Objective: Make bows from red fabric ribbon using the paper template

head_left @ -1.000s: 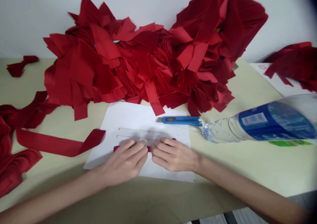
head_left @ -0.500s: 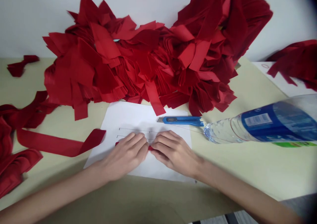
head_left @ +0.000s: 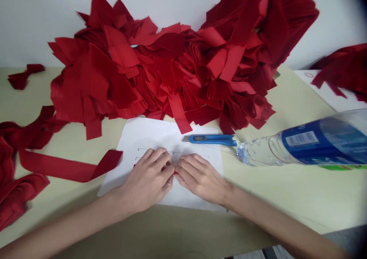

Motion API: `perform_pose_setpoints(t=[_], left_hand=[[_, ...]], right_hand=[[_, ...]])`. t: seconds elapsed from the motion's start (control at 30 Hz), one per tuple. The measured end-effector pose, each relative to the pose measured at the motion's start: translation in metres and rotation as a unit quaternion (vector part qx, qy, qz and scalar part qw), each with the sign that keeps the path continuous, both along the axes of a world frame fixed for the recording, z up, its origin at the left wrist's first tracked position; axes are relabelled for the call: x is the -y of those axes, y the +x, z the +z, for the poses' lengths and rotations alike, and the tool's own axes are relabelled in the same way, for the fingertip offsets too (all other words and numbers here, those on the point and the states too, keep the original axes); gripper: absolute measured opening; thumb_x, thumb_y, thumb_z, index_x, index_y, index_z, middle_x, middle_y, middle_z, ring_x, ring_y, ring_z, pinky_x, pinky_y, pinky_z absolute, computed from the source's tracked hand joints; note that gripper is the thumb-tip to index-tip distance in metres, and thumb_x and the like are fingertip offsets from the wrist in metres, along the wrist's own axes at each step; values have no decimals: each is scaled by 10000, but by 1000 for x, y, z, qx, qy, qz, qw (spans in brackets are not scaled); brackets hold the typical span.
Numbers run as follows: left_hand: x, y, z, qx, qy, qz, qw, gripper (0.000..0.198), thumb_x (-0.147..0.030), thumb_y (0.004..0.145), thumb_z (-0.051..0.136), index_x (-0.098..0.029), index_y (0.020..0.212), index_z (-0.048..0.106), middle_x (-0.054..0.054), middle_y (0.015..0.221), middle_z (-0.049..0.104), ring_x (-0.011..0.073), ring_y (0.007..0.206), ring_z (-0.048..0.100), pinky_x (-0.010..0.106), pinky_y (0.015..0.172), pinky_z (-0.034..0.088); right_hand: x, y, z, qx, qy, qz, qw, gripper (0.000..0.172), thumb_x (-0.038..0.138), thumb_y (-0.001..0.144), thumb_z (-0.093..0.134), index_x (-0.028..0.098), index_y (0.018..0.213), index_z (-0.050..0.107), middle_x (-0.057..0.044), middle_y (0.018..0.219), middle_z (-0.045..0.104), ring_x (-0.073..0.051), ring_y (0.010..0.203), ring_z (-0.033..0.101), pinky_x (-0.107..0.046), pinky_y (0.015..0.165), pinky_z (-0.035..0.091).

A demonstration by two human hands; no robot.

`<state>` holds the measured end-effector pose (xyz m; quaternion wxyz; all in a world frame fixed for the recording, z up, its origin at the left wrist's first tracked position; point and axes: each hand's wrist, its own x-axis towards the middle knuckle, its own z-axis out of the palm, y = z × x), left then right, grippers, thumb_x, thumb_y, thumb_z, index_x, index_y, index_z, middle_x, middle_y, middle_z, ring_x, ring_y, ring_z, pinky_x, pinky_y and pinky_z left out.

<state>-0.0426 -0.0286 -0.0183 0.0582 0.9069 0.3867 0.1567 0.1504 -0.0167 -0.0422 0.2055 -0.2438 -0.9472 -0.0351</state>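
A piece of red fabric (head_left: 168,168) lies mostly hidden under my two hands, on a white paper sheet (head_left: 169,131) with thin ruled lines. My left hand (head_left: 150,178) is curled over it, thumb and forefinger pinched together on the cloth. Close beside it, my right hand (head_left: 199,178) bends its fingers down onto the same fabric, the fingertips almost meeting those of the left. Just beyond the hands, a blue utility knife (head_left: 212,139) rests on the paper with its blade tip showing.
A large heap of red fabric strips (head_left: 160,75) leans against the wall. More red strips (head_left: 69,167) lie at left. At right lies a water bottle (head_left: 304,144) with a blue label. Farther right, another red bundle (head_left: 344,70) rests on paper.
My left hand has lifted and turned slightly, its knuckles higher and its fingers more pinched. The right hand stays almost where it was on the fabric.
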Motion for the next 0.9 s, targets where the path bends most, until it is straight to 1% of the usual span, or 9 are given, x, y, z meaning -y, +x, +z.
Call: perform_pose_setpoints(t=[0.1, 0.23, 0.37, 0.43, 0.47, 0.57, 0.67, 0.8, 0.9], left_hand=[[0, 5, 0, -9, -24, 21, 999, 148, -126, 811, 516, -161, 698, 604, 50, 794, 572, 227, 858, 500, 368, 695, 410], [2, 11, 2, -61, -34, 10, 998, 194, -116, 821, 521, -157, 635, 559, 38, 705, 538, 202, 748, 466, 356, 649, 397], [1, 10, 4, -88, -13, -1, 996, 176, -93, 818, 524, -156, 661, 573, 49, 708, 546, 210, 744, 453, 355, 648, 384], [-5, 7, 5, -87, -17, -3, 996, 154, -94, 832, 513, -152, 715, 594, 52, 735, 556, 215, 772, 461, 359, 661, 379], [-9, 5, 6, -87, -18, -5, 996, 151, -92, 839, 504, -150, 739, 602, 54, 752, 562, 217, 788, 465, 361, 667, 376], [-20, 3, 10, -96, 1, -9, 995, 160, -83, 847, 486, -150, 767, 608, 62, 789, 573, 225, 823, 471, 363, 672, 360], [-26, 5, 11, -119, 29, -17, 992, 157, -79, 838, 494, -146, 745, 601, 64, 784, 565, 228, 821, 464, 362, 671, 347], [-24, 8, 8, -141, 44, -14, 989, 142, -60, 811, 516, -138, 722, 595, 65, 769, 551, 229, 791, 452, 360, 659, 336], [-22, 9, 7, -137, 37, -14, 990, 132, -68, 805, 522, -143, 722, 593, 63, 760, 548, 229, 781, 448, 360, 656, 337]], right_hand=[[1, 0, 0, 0, -8, -3, 1000, 154, 133, 898, 489, 100, 842, 629, -80, 779, 624, -204, 826, 543, -341, 718, 446], [-1, 0, 5, 7, -50, -6, 999, 165, 135, 900, 491, 110, 803, 622, -74, 768, 619, -205, 821, 551, -347, 726, 460], [-6, 7, 14, -46, -169, -21, 984, 137, 252, 897, 536, 138, 924, 607, -71, 870, 623, -212, 951, 548, -369, 839, 477], [-7, 12, 18, -101, -223, -55, 968, 156, 270, 883, 560, 155, 986, 581, -66, 910, 613, -198, 934, 553, -355, 820, 490], [-8, 15, 19, -131, -231, -81, 961, 133, 247, 882, 559, 164, 986, 573, -60, 907, 608, -188, 896, 556, -345, 789, 495], [-10, 21, 20, -201, -175, -154, 951, 94, 139, 876, 532, 180, 954, 568, -55, 876, 606, -191, 859, 551, -356, 759, 476], [-13, 24, 21, -227, -110, -180, 951, 154, 74, 847, 533, 176, 955, 570, -66, 867, 619, -209, 867, 549, -378, 762, 462], [-17, 30, 31, -208, -90, -187, 956, 177, 66, 833, 540, 192, 949, 583, -59, 865, 624, -211, 848, 564, -379, 752, 470], [-14, 38, 42, -211, -102, -222, 946, 177, 70, 837, 541, 201, 944, 596, -58, 888, 621, -200, 846, 585, -359, 744, 480]])
